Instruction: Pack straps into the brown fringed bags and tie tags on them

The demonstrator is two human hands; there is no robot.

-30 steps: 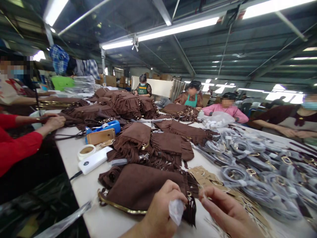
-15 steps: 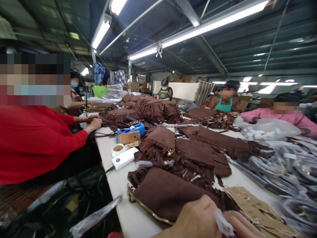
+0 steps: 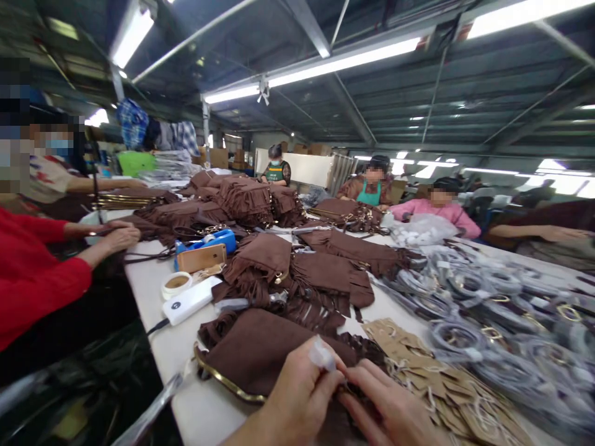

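Observation:
A brown suede fringed bag (image 3: pixel 260 347) with a gold metal frame lies at the near table edge. My left hand (image 3: pixel 297 387) covers its right end, fingers pinched together. A scrap of translucent whitish plastic (image 3: pixel 321 354) sits at the left fingers. My right hand (image 3: pixel 390 402) meets the left one, its fingers bent and closed at the same spot. Between the fingertips a bit of dark brown material with a small gold glint shows; the exact part gripped is mostly hidden. To the right of the hands lie tan paper hang tags (image 3: pixel 446 390) with white strings.
More brown fringed bags (image 3: pixel 253 254) are heaped along the white table (image 3: pixel 195 396). A power bank (image 3: pixel 190 301), tape roll (image 3: pixel 176 284), phone (image 3: pixel 202 257) and blue tape dispenser (image 3: pixel 218 238) lie left. Plastic-wrapped coiled straps (image 3: pixel 465 337) spread right. Co-workers sit around; one red sleeve (image 3: pixel 60 266) is close.
My view has turned right, so the scene sits further left. My right hand now shows more fully, pressed up to the left. More tags and wrapped straps have come into view.

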